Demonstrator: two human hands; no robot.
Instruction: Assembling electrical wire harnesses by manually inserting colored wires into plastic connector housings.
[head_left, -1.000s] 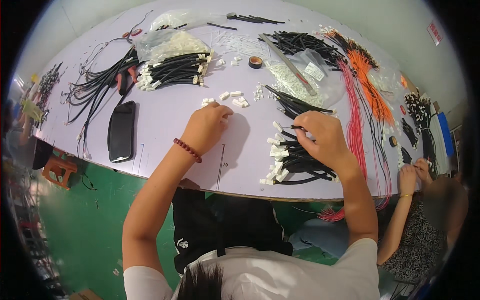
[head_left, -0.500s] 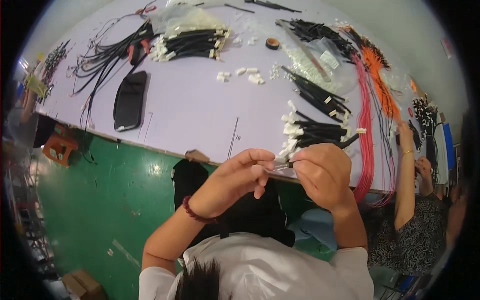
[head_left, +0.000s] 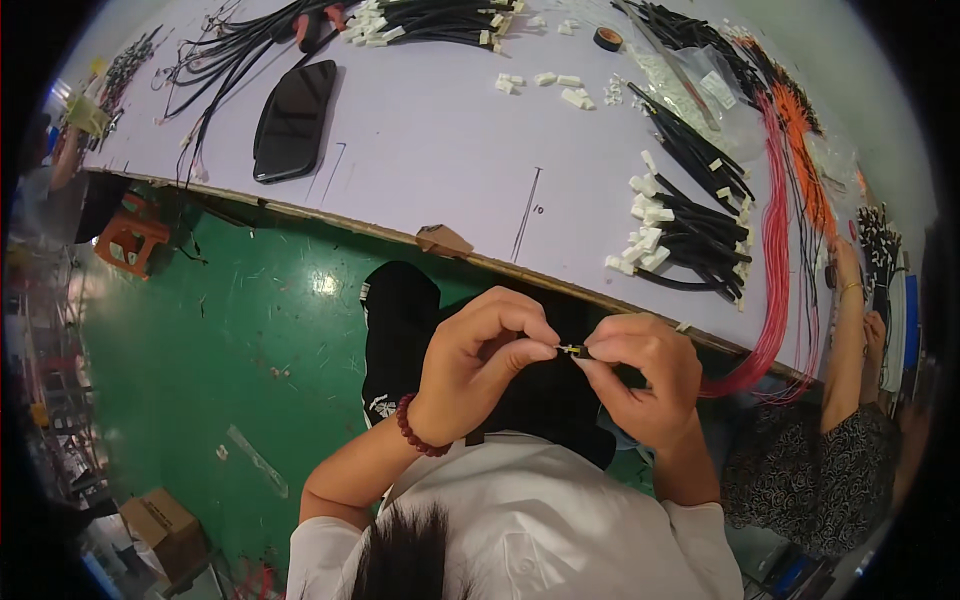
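Observation:
Over my lap, just off the table's front edge, both hands meet at a short cable end [head_left: 572,351] with thin wires in yellow and a pale colour. My left hand [head_left: 478,372] pinches the wire tips between thumb and forefinger. From the other side my right hand [head_left: 648,378] grips the dark part of the cable, most of it hidden by the fingers. Closest on the table lies a bundle of black cables with white connectors [head_left: 690,235], beyond my right hand.
Along the table [head_left: 420,190] lie a black phone [head_left: 295,120], loose white connectors [head_left: 575,97], a tape roll [head_left: 607,39] and more black cables [head_left: 690,145]. Pink wires [head_left: 775,250] hang over the edge at right. A co-worker's arm [head_left: 848,320] reaches in there. An orange stool [head_left: 133,238] stands left.
My hands have come back off the table edge, away from the cable bundle. My left fingertips have closed on the wire tips. The view has shifted.

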